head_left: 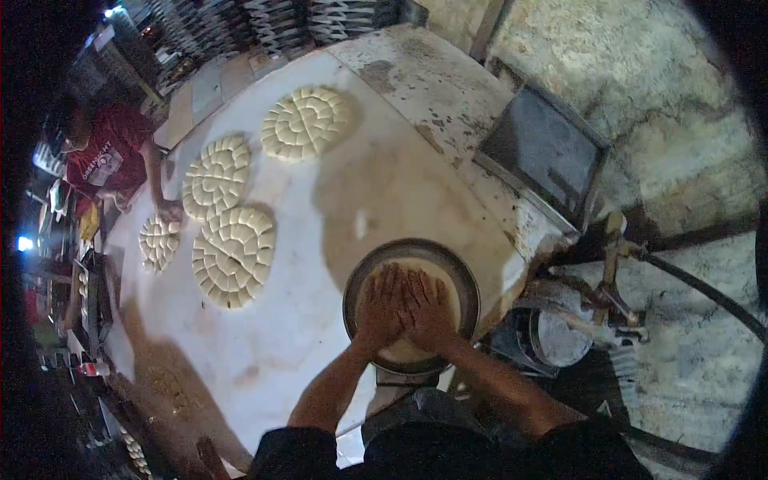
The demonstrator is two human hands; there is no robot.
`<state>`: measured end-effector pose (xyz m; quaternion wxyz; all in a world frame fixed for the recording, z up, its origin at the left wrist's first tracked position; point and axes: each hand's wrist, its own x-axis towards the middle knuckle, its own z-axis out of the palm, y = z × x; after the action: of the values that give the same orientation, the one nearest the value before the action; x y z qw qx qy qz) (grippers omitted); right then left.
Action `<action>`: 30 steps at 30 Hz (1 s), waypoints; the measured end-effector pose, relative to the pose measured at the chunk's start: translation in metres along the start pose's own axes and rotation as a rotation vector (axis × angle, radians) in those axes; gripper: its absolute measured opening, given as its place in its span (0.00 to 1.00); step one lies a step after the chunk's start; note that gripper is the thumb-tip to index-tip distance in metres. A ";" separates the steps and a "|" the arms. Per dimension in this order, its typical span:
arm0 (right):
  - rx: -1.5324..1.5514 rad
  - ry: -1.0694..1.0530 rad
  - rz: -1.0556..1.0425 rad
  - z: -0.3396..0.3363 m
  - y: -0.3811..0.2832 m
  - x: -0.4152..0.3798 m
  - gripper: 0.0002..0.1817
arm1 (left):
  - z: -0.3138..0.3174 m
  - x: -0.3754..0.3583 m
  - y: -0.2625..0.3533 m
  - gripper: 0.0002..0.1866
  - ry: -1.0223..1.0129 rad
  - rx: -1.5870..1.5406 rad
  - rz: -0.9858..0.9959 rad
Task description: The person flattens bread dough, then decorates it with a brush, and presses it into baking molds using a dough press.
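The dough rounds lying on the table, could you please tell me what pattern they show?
Each dough round is scored into small squares in concentric rings; the head view shows it.

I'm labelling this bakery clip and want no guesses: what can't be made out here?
Head view only:
- Dough in the round pan: its middle is hidden under the left hand and right hand.
- Co-worker's hand: too small to tell whether it grips the scored dough disc.
- Stacked trays: cut off by the top edge, dark.
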<state>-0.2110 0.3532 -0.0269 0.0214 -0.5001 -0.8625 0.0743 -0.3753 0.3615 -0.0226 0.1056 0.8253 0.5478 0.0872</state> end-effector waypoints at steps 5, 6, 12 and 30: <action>0.783 -0.007 -0.072 0.009 0.074 0.017 0.33 | 0.008 0.018 -0.020 0.38 -0.090 -0.042 0.143; 1.099 -0.006 0.054 -0.017 0.078 0.008 0.30 | -0.008 0.024 -0.015 0.37 -0.262 0.010 0.167; 1.480 0.522 0.561 -0.068 0.087 -0.192 0.24 | 0.007 -0.001 0.030 0.33 0.048 0.231 0.370; 1.016 1.314 1.750 0.135 -0.088 -0.696 0.16 | -0.024 0.030 0.033 0.23 -0.107 -0.486 0.191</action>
<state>0.0458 -0.3068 -0.1214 0.5931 -0.7920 0.0716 0.1258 -0.3405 0.3789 0.0108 0.3210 0.8272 0.4238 0.1819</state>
